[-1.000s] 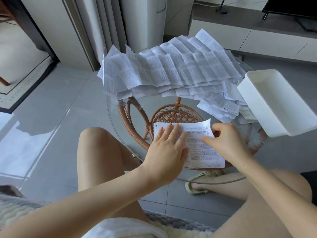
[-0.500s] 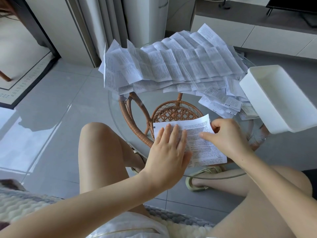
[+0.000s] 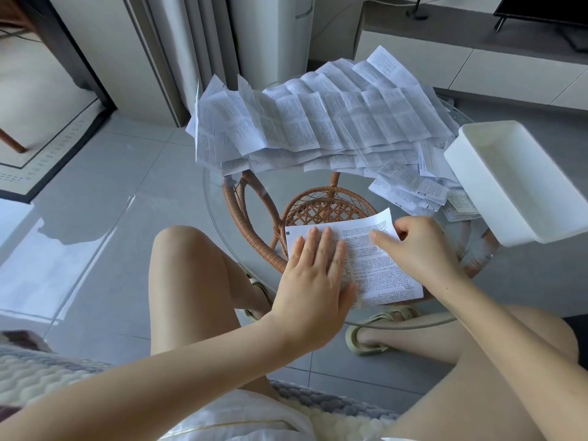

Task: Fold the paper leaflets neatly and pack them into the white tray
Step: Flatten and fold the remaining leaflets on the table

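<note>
Glass table (image 3: 286,186): left hand (image 3: 313,281) fingers flat on leaflet (image 3: 375,272); right hand (image 3: 416,246) fingers pinch its far-right corner.

We see one leaflet (image 3: 378,272) lying flat at the near edge of the tabletop (image 3: 254,198). Our left hand (image 3: 313,281) rests on its left half, and our right hand (image 3: 420,246) pinches its far right corner. Behind it, along the far side, lies a pile of unfolded leaflets (image 3: 318,122). Right of that pile, smaller folded leaflets (image 3: 410,189) lie just beside the tray (image 3: 477,192) at the tabletop's right edge.
</note>
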`<state>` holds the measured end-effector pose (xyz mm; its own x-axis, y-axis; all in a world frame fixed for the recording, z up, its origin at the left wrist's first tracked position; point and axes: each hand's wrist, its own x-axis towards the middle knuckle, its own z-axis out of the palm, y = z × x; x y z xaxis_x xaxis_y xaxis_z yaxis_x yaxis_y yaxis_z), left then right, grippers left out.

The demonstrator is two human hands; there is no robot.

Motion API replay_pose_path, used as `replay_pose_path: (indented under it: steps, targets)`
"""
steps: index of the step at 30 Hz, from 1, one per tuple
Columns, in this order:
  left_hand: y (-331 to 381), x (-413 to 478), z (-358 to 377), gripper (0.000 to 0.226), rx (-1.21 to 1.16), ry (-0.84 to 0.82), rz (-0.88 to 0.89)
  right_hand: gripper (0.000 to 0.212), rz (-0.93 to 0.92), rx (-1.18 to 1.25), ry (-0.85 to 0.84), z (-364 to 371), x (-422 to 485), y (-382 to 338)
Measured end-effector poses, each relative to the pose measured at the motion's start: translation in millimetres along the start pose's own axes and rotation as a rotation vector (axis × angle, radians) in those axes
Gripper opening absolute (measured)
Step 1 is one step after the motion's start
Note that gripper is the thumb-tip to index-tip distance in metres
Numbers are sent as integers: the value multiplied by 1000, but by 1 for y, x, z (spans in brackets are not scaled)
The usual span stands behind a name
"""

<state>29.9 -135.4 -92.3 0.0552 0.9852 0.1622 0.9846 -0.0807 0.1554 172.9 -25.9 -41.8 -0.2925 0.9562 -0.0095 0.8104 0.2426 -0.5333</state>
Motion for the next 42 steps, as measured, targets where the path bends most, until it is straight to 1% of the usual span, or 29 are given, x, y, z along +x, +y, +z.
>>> replay_pose_path:
  steps: [6,12,14,18,22,28,33,37,40,42]
  targets:
    - [-5,-2,-3,69,-6,-16,-19,53,10,-59,79,8,1,1]
    - [-6,-3,-6,72,-4,-65,-26,38,57,-100,163,12,1,6]
    - [-7,-2,-8,72,18,-76,-8,39,75,-108,163,12,2,5]
    - [-9,2,-12,72,48,-92,26,45,113,-198,111,8,3,4]
    - [-12,5,-12,74,69,-120,67,51,152,-196,77,3,2,3]
    - [-26,11,-15,75,95,-113,210,56,176,-213,91,1,-14,2]
    - [-30,6,-14,74,60,-107,204,52,180,-232,122,6,-22,-3]
    - [-32,3,-11,72,7,-99,200,53,168,-190,119,5,-19,-2]
    - [-33,2,-10,72,-15,-97,202,47,182,-152,114,4,-15,1]
    - [-32,1,-10,72,-21,-93,205,49,189,-143,107,4,-14,2]
